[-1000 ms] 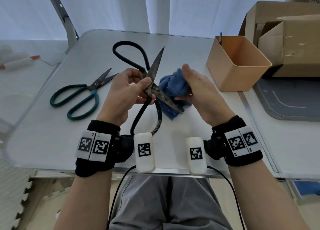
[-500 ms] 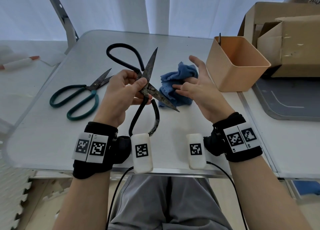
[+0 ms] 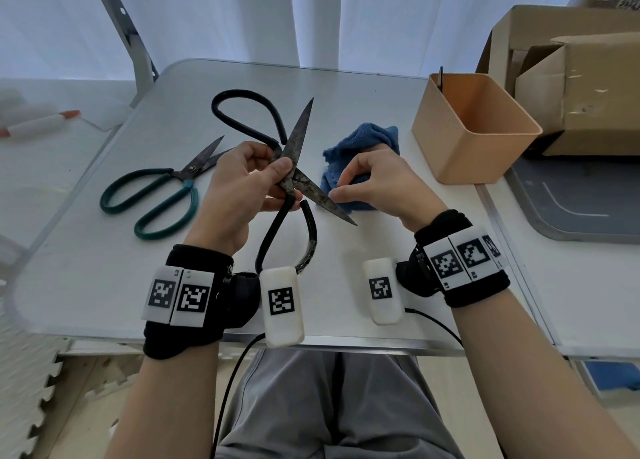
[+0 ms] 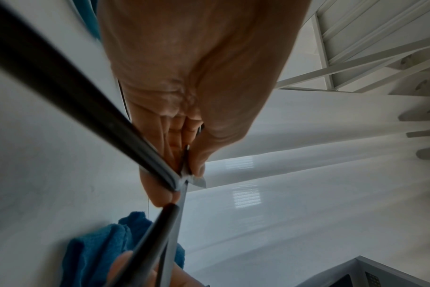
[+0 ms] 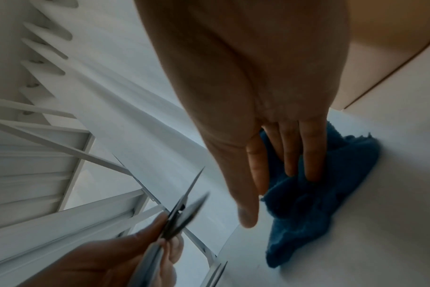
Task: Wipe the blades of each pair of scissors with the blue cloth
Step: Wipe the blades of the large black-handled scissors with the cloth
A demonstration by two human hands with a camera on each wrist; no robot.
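Note:
My left hand grips the large black scissors at the pivot and holds them above the table with the rusty blades spread wide. One blade points up and away, the other toward my right wrist. The blue cloth lies crumpled on the table just right of the blades. My right hand rests on the cloth; in the right wrist view its straight fingers press into the cloth while the thumb stays free. The green-handled scissors lie on the table to the left, blades slightly apart.
An orange plastic bin stands at the table's right edge, close behind the cloth. Beyond it are a cardboard box and a grey tray. The white table ends near my wrists.
My right hand let go of the bunched cloth it held at the blades, dropped it on the table, then lowered onto it. The left hand kept the black scissors almost still.

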